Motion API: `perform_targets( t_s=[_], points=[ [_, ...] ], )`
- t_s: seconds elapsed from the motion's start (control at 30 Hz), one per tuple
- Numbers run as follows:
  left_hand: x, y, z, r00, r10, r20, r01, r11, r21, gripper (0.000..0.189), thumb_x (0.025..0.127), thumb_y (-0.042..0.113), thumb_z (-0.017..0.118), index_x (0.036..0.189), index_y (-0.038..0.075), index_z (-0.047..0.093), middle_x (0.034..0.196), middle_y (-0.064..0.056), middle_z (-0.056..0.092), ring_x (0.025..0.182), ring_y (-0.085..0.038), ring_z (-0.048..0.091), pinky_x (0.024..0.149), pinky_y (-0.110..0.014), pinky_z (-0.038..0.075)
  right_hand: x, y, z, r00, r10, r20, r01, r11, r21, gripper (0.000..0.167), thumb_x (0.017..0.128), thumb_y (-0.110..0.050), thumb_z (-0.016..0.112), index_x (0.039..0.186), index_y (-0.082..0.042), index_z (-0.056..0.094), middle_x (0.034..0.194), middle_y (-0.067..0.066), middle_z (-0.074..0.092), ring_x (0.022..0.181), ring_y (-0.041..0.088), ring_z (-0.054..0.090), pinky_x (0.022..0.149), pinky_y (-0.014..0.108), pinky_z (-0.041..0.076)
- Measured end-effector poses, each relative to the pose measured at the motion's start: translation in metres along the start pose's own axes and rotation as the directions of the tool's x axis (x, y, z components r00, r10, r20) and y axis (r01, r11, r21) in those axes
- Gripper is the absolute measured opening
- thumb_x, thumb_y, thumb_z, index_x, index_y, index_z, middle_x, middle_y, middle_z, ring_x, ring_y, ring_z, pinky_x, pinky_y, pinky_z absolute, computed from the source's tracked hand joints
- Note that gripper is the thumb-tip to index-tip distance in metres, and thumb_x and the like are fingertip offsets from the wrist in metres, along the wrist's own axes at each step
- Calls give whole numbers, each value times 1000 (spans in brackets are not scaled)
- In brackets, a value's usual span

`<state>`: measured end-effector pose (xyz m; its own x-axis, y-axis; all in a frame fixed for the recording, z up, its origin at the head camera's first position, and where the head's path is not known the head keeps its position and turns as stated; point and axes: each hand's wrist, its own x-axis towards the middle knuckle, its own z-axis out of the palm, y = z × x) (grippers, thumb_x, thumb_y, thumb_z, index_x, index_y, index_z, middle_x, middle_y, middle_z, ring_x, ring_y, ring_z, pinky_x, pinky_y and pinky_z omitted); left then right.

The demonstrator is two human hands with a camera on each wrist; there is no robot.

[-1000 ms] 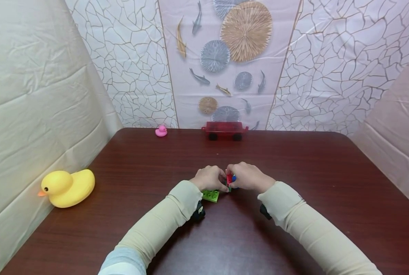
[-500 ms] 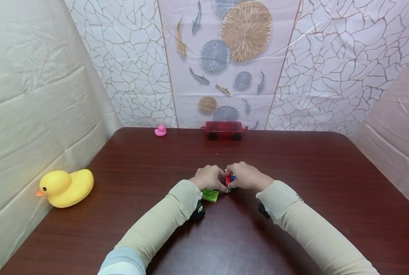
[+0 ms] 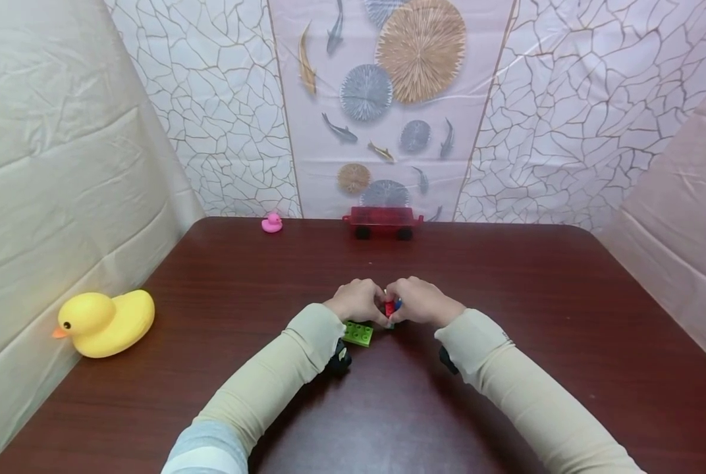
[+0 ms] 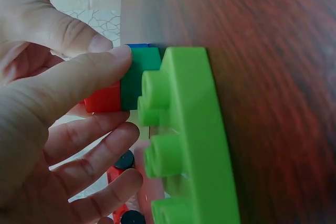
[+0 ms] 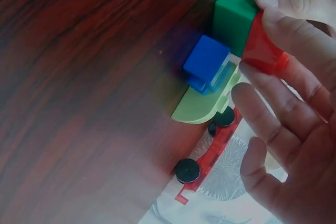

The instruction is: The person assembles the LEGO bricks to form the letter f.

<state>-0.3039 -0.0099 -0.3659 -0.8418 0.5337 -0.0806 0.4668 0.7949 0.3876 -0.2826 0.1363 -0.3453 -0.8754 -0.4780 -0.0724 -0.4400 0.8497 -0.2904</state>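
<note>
Both hands meet at a small stack of toy building bricks near the middle of the table in the head view. My left hand (image 3: 353, 301) pinches the green brick (image 4: 144, 77) at the bottom, its thumb against one side. On top sits a red brick (image 5: 262, 45), which my right hand (image 3: 419, 301) grips between thumb and fingers. A lime-green studded plate (image 3: 359, 334) lies just beside the left hand. Close by in the right wrist view are a blue brick (image 5: 207, 59) and a pale green piece with a curved edge (image 5: 197, 106).
A red toy wagon (image 3: 382, 218) with black wheels and a pink duck (image 3: 272, 223) stand along the table's far edge. At the left edge is a large yellow duck (image 3: 107, 324). Patterned cloth hangs behind the brown table (image 3: 507, 276).
The head view has shifted slightly, so everything appears a little further left. Both hands stay together at the red and green bricks with little visible movement.
</note>
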Motion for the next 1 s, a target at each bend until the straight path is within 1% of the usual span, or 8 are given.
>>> perform_targets(
  t_s=[0.07, 0.17, 0.33, 0.53, 0.7, 0.8, 1.0],
  points=[
    [1, 0, -1, 1000, -2, 1, 2, 1000, -2, 22, 62, 39, 75, 77, 26, 66, 59, 12, 56, 63, -10, 50, 60, -31, 38, 1, 0, 0, 1000, 10, -3, -10, 1000, 6, 20, 68, -22, 75, 79, -14, 60, 65, -5, 52, 61, 13, 48, 53, 27, 40],
    [2, 0, -1, 1000, -6, 1, 6, 1000, -6, 23, 63, 39, 75, 78, 25, 66, 61, 12, 56, 64, -10, 50, 60, -31, 38, 1, 1, 0, 1000, 3, -12, -3, 1000, 3, 20, 68, -22, 75, 79, -13, 60, 65, -4, 52, 60, 13, 48, 53, 27, 40],
    [2, 1, -1, 1000, -18, 1, 18, 1000, -22, 28, 63, 37, 75, 85, 22, 66, 64, 11, 56, 64, -11, 50, 58, -28, 39, 1, 0, 0, 1000, -12, -21, 12, 1000, -16, 20, 68, -20, 74, 80, -12, 60, 65, -4, 51, 60, 14, 47, 53, 27, 39],
    [2, 4, 0, 1000, -21, 14, 21, 999, -49, 27, 64, 34, 76, 84, 20, 65, 65, 9, 57, 62, -10, 50, 55, -25, 39, -1, -2, 0, 999, -27, -23, 26, 999, -41, 19, 69, -18, 74, 80, -13, 60, 65, -4, 50, 59, 13, 46, 52, 26, 39],
    [2, 4, 2, 999, -30, 24, 31, 998, -62, 29, 63, 34, 76, 85, 19, 65, 68, 9, 57, 63, -11, 50, 56, -25, 39, -2, -1, 2, 999, -25, -25, 24, 1000, -15, 18, 68, -17, 74, 79, -12, 60, 64, -4, 50, 58, 13, 46, 53, 26, 39],
    [2, 3, 3, 999, -37, 19, 38, 998, -49, 31, 63, 35, 76, 87, 20, 66, 69, 10, 57, 65, -11, 50, 57, -26, 39, -3, 0, 4, 999, -22, -36, 23, 1000, 7, 18, 68, -16, 74, 78, -11, 60, 62, -3, 50, 58, 14, 46, 52, 26, 38],
    [3, 3, 4, 999, -45, 1, 45, 999, -27, 34, 62, 37, 76, 90, 20, 66, 73, 10, 57, 67, -12, 50, 60, -28, 40, -4, 0, 6, 999, -6, -48, 7, 1000, 16, 17, 69, -15, 73, 78, -11, 59, 62, -2, 49, 57, 15, 45, 52, 26, 38]
  ],
)
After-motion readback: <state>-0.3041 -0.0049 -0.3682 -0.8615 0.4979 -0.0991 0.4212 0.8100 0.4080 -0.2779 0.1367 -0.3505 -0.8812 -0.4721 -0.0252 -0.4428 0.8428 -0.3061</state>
